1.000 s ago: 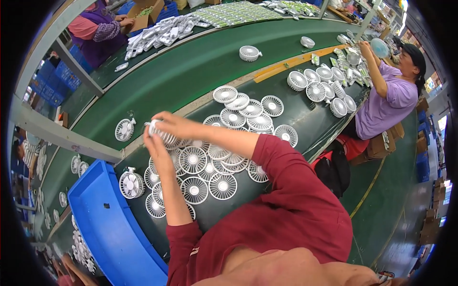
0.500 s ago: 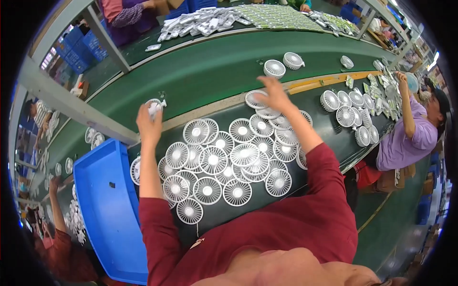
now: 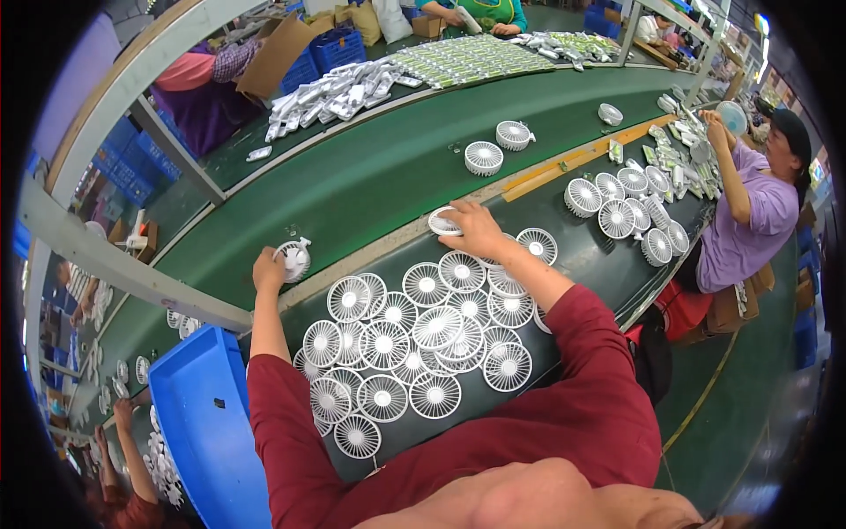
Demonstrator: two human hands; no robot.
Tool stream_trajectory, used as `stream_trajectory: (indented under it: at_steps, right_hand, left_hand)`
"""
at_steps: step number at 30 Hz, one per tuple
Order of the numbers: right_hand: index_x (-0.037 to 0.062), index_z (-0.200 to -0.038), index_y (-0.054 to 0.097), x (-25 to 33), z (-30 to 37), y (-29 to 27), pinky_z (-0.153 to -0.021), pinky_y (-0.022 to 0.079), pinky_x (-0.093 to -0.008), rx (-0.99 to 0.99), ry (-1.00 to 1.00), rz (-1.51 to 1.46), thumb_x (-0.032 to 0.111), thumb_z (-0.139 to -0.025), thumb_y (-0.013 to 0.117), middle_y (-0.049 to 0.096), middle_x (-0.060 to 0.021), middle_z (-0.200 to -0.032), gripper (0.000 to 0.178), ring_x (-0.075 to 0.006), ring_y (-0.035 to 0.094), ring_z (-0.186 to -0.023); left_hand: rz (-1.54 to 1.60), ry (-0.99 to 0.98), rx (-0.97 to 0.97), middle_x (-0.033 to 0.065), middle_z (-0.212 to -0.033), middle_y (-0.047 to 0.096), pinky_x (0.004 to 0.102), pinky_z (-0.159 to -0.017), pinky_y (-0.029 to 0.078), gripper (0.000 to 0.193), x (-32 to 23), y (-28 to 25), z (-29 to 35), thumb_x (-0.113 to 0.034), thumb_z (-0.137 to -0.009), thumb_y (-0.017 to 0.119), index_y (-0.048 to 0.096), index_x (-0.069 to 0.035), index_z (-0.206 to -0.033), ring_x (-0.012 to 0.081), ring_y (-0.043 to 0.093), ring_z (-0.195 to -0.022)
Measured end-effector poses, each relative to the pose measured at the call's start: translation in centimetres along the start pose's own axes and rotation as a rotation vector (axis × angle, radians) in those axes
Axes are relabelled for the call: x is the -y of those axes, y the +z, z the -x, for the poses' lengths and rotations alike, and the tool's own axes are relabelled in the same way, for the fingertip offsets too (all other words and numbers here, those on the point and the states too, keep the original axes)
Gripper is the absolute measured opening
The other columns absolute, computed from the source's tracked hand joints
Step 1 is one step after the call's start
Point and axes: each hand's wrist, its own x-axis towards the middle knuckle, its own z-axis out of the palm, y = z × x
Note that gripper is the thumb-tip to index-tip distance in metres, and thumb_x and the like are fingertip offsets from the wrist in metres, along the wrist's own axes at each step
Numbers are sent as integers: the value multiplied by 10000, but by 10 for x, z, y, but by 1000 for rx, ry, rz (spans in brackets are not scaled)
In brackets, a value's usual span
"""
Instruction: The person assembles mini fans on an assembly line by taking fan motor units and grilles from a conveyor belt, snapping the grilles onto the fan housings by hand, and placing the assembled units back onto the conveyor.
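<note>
At the belt's near edge, my left hand (image 3: 268, 269) has its fingers closed on the side of a small white fan head (image 3: 294, 261) with a stubby neck. My right hand (image 3: 477, 231) reaches over the worktop's far edge, its fingers closed on a round white fan grille (image 3: 444, 221). Part of that grille lies hidden under the fingers. Between my forearms a spread of loose white fan grilles (image 3: 384, 344) covers the dark green worktop, several overlapping or stacked. My palms are turned away from view.
A blue bin (image 3: 196, 414) stands left of my left forearm, beside a metal post (image 3: 132, 264). More fan heads (image 3: 484, 159) ride on the green belt (image 3: 370, 167). To the right, a co-worker in a purple shirt (image 3: 765, 189) works by stacked fan heads (image 3: 616, 219).
My right hand has come down from above the grilles and closed on one at the worktop's far edge. The left hand stays at its fan head. The whole view has shifted slightly.
</note>
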Motion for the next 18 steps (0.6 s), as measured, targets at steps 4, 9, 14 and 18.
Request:
stream_trajectory:
  at_steps: [4, 9, 14, 18]
  right_hand:
    - [95, -1148, 634, 5, -12, 6, -956, 416, -454, -98, -11, -221, 307, -751, 693, 583, -201, -1201, 454, -371, 543, -1096]
    - [22, -1022, 658, 46, -22, -38, -823, 485, -400, -177, -72, -487, 225, -782, 683, 647, -172, -1018, 316, -358, 607, -934]
    - [-30, -1062, 635, 128, -31, -46, -788, 508, -335, 156, -35, -957, 270, -795, 713, 686, -154, -960, 409, -201, 652, -875]
    - [13, -1210, 561, 171, -20, -46, -883, 483, -304, 193, -199, -1035, 199, -812, 702, 640, -108, -1100, 461, -157, 598, -1016]
  left_hand:
    - [133, -129, 62, 180, -906, 663, 440, -771, 516, 214, 22, -22, 19, -133, -842, 566, 558, -43, -1035, 343, 651, -880]
    - [1202, -293, 276, 111, -1074, 611, 382, -758, 558, 412, -57, -48, 76, -13, -817, 528, 475, -16, -1226, 221, 642, -910]
    - [1611, -242, 296, 118, -1228, 548, 405, -873, 523, 528, -94, -56, 140, 54, -787, 486, 420, -51, -1300, 255, 600, -1055]
    - [1740, -177, 384, 127, -1262, 530, 428, -888, 522, 541, -130, -70, 181, 9, -843, 499, 356, -38, -1362, 265, 579, -1104]
